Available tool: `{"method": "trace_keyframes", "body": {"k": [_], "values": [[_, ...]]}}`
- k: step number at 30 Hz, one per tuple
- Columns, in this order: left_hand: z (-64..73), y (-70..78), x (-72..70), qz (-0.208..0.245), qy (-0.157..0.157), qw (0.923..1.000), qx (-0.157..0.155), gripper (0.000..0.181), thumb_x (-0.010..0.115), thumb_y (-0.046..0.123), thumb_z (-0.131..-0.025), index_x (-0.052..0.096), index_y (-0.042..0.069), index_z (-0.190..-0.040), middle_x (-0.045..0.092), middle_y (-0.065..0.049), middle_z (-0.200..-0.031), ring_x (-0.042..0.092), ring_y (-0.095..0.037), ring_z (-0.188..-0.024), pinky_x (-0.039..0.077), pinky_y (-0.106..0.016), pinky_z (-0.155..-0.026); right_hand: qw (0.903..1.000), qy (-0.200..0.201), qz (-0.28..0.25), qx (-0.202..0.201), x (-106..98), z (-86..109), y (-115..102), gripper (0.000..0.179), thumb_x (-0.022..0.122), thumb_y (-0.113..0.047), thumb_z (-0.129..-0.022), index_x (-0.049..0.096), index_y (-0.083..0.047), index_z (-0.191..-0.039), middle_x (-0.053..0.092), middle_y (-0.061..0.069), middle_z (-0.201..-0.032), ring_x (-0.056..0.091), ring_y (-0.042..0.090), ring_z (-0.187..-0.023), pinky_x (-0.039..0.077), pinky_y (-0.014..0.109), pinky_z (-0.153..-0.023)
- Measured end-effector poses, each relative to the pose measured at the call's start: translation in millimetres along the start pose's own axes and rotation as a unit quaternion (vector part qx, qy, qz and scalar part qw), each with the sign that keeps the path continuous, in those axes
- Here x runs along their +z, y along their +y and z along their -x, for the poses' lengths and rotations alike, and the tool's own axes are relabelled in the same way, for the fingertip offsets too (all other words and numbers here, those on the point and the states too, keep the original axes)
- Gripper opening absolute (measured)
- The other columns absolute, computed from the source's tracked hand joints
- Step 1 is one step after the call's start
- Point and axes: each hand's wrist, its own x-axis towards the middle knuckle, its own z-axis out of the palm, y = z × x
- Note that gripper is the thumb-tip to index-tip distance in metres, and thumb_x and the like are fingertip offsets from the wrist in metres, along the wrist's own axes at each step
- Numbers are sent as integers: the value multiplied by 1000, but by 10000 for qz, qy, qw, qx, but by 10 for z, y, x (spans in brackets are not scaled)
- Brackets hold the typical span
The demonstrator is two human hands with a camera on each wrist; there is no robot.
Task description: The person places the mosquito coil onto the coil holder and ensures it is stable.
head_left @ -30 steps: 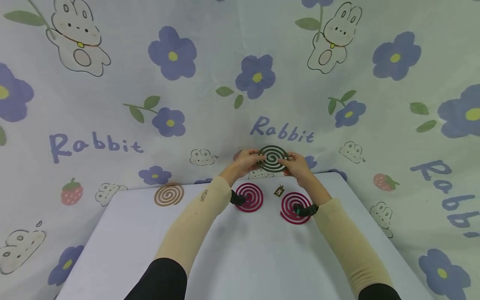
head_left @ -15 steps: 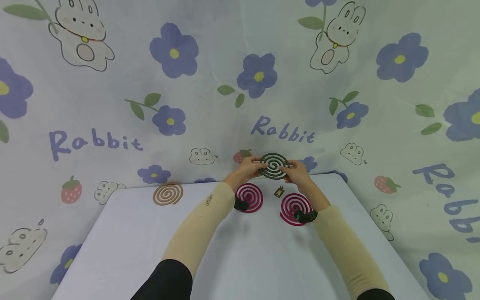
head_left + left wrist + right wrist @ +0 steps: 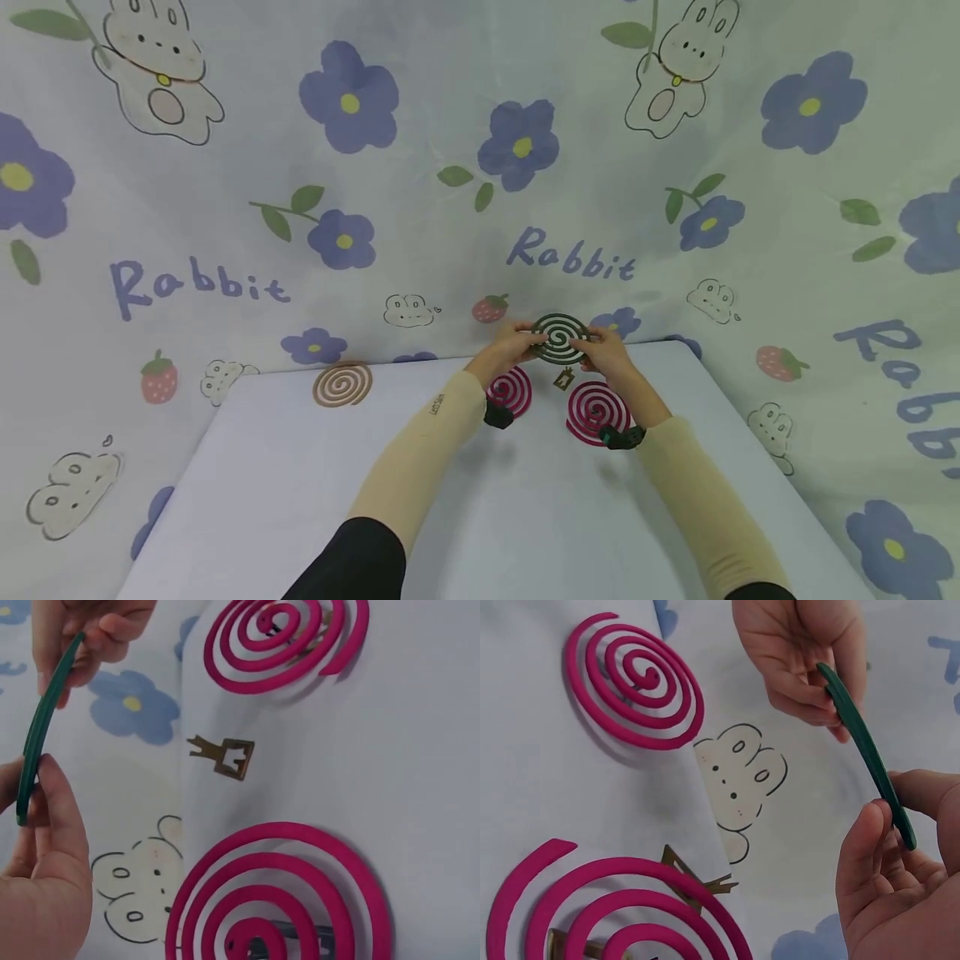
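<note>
Both hands hold a dark green mosquito coil (image 3: 559, 338) up in front of the printed cloth, above the table's back edge. My left hand (image 3: 506, 350) pinches its left rim between thumb and fingers, and my right hand (image 3: 609, 358) pinches the right rim. In the left wrist view the green coil (image 3: 45, 720) appears edge-on, slightly bowed. Below the hands, a small brass-coloured metal coil stand (image 3: 564, 379) lies on the table. Two pink-red mosquito coils lie either side of it: the left one (image 3: 517, 404) is partly hidden by my left arm, the right one (image 3: 581, 408) by the wrist camera.
A tan mosquito coil (image 3: 342, 385) lies at the back left of the white table (image 3: 270, 500). Right behind the table hangs a cloth (image 3: 420, 192) printed with rabbits and flowers. Metal pieces show through the gaps of the pink coils.
Both hands have lowered the green coil and shifted it slightly right, so it now hangs just above the metal stand. Their grip on it looks the same. The coils on the table stay put.
</note>
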Motion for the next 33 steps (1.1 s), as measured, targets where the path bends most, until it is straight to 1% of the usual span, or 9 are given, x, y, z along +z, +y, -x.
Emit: {"method": "trace_keyframes", "body": {"k": [3,4,8,14,17,21,26,29,33], "values": [[-26,-29,-4,119,112,9998,-91,38,70,3,-89,57,-3,-124,66,-12,-92,66,-15,-72,57,-30,-72,10000,-34,-6,37,-2,-33,33,63,67,-23,-94,37,-1,-146,58,18,-117,55,10,-59,55,25,-60],[-35,-39,-5,141,127,9998,-94,38,70,3,-89,58,-2,-124,66,-12,-93,66,-15,-72,56,-29,-73,10000,3,-35,58,0,-48,43,62,67,-23,-94,39,-2,-144,59,17,-115,55,10,-58,54,24,-59],[-70,-77,5,179,157,9997,-6,38,70,3,-89,57,-3,-124,66,-12,-96,66,-15,-73,56,-30,-74,10000,74,-18,21,-12,-92,81,58,68,-22,-93,42,-2,-141,61,20,-112,57,10,-58,54,23,-56],[-124,-178,63,108,82,9999,-14,40,69,3,-89,55,-5,-126,66,-15,-101,68,-16,-78,56,-31,-77,9997,123,181,127,-80,-97,150,65,66,-22,-94,34,0,-147,56,23,-122,54,9,-56,53,24,-56],[-134,-233,94,62,105,9999,-37,41,69,3,-90,54,-5,-127,66,-15,-104,68,-17,-82,56,-31,-78,9992,160,317,187,-103,-91,187,63,66,-22,-94,36,0,-145,58,22,-120,54,9,-56,53,25,-57],[-144,-303,102,-14,197,9998,-14,43,69,4,-90,52,-4,-129,66,-15,-104,68,-17,-82,56,-30,-76,9982,162,560,151,-113,-100,236,57,66,-23,-94,43,0,-140,61,20,-113,58,16,-62,54,27,-58],[-127,-379,125,-143,177,9997,-67,44,69,5,-90,51,-3,-129,65,-14,-103,67,-17,-81,56,-31,-77,9961,143,853,194,-151,-123,340,54,67,-25,-93,47,1,-136,63,20,-112,63,27,-74,52,27,-55],[-133,-437,157,-196,247,9995,-84,43,70,5,-89,52,-3,-128,64,-14,-104,66,-18,-84,56,-31,-77,9949,149,980,187,-179,-130,391,54,67,-25,-93,47,1,-136,63,21,-114,62,25,-71,51,27,-53],[-154,-504,214,-371,510,9980,-23,42,72,5,-88,54,-3,-125,63,-13,-103,66,-21,-87,56,-31,-76,9942,169,1050,160,-207,-133,425,59,67,-24,-93,43,2,-139,62,23,-115,60,17,-63,49,27,-52]]}}
